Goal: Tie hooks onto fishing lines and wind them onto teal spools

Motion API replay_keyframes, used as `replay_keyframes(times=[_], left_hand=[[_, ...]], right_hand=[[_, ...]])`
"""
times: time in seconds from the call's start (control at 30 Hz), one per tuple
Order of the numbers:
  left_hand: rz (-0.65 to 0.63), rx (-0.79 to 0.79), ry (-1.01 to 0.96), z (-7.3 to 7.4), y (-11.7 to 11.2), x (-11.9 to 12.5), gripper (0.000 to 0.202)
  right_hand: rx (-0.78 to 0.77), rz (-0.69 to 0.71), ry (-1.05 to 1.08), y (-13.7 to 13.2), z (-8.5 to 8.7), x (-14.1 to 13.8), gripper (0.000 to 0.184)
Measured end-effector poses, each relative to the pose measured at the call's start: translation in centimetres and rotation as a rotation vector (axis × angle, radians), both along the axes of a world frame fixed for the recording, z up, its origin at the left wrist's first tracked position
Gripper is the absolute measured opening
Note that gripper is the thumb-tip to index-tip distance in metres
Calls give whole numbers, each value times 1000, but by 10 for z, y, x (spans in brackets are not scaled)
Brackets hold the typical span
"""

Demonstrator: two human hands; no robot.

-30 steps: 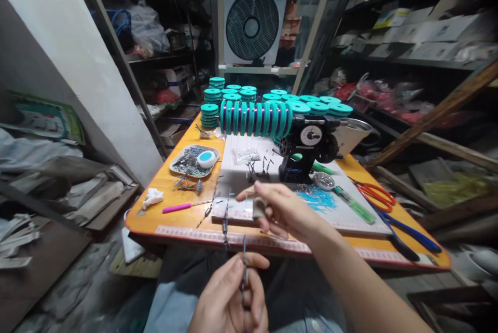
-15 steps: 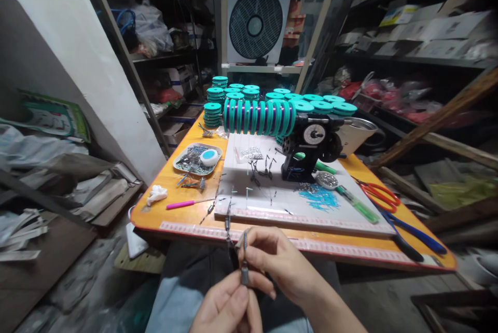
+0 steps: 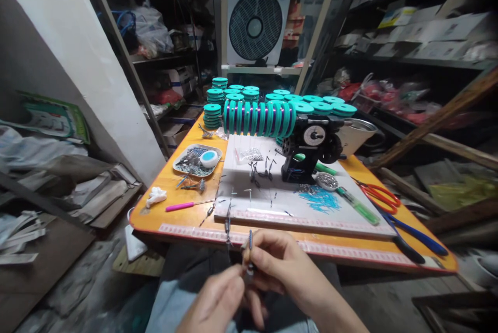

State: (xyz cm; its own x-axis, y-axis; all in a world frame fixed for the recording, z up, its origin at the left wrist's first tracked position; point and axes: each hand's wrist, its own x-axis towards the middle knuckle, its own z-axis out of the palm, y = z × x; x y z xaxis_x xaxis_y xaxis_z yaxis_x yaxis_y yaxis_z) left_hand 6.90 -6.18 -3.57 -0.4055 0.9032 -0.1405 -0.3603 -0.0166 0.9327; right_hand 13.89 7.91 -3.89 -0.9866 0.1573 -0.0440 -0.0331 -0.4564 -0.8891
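Both hands meet low in front of the orange table's (image 3: pixel 182 221) near edge, above my lap. My left hand (image 3: pixel 216 302) is closed in a pinch on a small grey metal piece, partly blurred. My right hand (image 3: pixel 282 268) is closed round a thin blue-tipped rod (image 3: pixel 250 242) that sticks upright between the fingers. The fingertips of both hands touch at the small piece. A white foam board (image 3: pixel 311 208) with pins and bits of blue line lies on the table just beyond.
A black winding machine (image 3: pixel 311 149) carries a row of teal spools (image 3: pixel 259 118); more spools are stacked behind. A tray of small parts (image 3: pixel 196 159), a pink tool (image 3: pixel 181 206), red scissors (image 3: pixel 379 198), blue-handled pliers (image 3: pixel 416 237) and a white fan (image 3: pixel 257 22) are also in view.
My right hand came back from over the foam board to my lap and joined the left hand. The rod now stands between the right fingers; the left hand has shifted and blurred.
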Motion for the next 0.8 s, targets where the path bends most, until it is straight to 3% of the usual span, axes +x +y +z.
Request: replay_keyframes(times=[0.07, 0.1, 0.17, 0.27, 0.33, 0.4, 0.47, 0.57, 0.63, 0.8], left_hand=[[191, -33, 379, 14, 11, -13, 31], [272, -45, 448, 22, 20, -20, 26], [268, 53, 266, 34, 39, -31, 31], [94, 243, -197, 46, 66, -39, 37], [36, 279, -324, 50, 75, -40, 34], [24, 282, -338, 51, 78, -40, 29], [5, 264, -312, 50, 77, -40, 25], [-1, 220, -219, 48, 76, -40, 25], [14, 189, -150, 45, 77, -40, 27], [58, 180, -202, 41, 75, -38, 26]], right_hand=[[196, -18, -56, 5, 9, 6, 24], [317, -21, -90, 8, 15, 9, 25], [624, 4, -140, 15, 30, 14, 24], [1112, -18, -145, 33, 56, 16, 27], [1187, -199, -133, 49, 73, 9, 24], [911, -335, -90, 64, 87, -6, 25], [543, -177, -64, 76, 96, -24, 36], [180, 179, -20, 83, 98, -50, 33], [17, 255, -5, 82, 94, -62, 36], [-117, 70, -87, 72, 82, -75, 46]])
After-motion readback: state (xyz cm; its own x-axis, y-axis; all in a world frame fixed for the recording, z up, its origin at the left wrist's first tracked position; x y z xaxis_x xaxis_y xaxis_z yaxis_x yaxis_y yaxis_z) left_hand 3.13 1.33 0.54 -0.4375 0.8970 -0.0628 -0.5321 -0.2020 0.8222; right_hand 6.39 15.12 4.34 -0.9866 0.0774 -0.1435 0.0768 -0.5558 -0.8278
